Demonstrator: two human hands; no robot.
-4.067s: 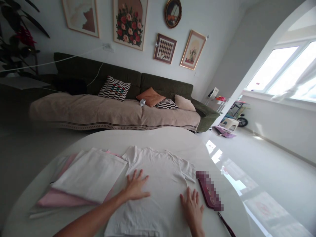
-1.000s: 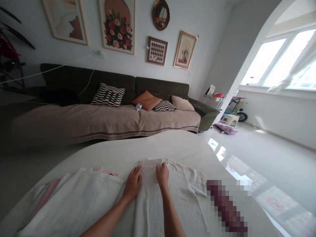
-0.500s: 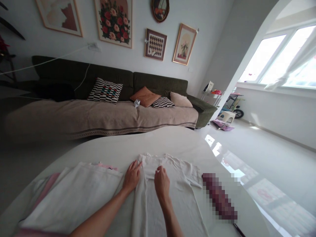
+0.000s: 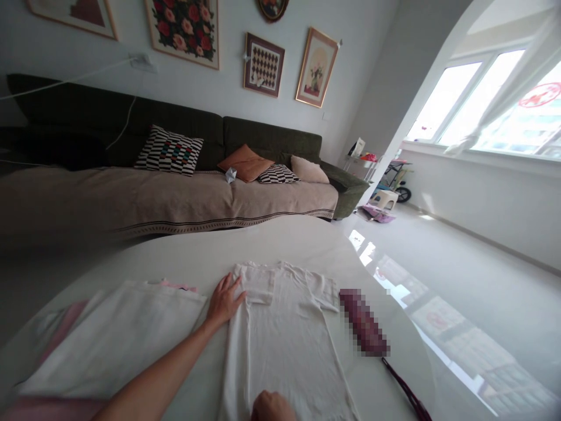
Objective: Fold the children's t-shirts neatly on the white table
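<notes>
The left hand is keeping an open grip, its fingertips touching the white shirt at ten o'clock; the right hand is curling over six o'clock, its hold unclear. The shirt is lying flat, one side folded in, on the worktop; folded clothes are resting at nine o'clock, a burgundy item at three.

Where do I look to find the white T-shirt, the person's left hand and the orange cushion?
White T-shirt point(image 4: 287, 336): head view, middle of its body.
Left hand point(image 4: 223, 302): head view, back of the hand.
Orange cushion point(image 4: 246, 164): head view, middle of its face.
</notes>
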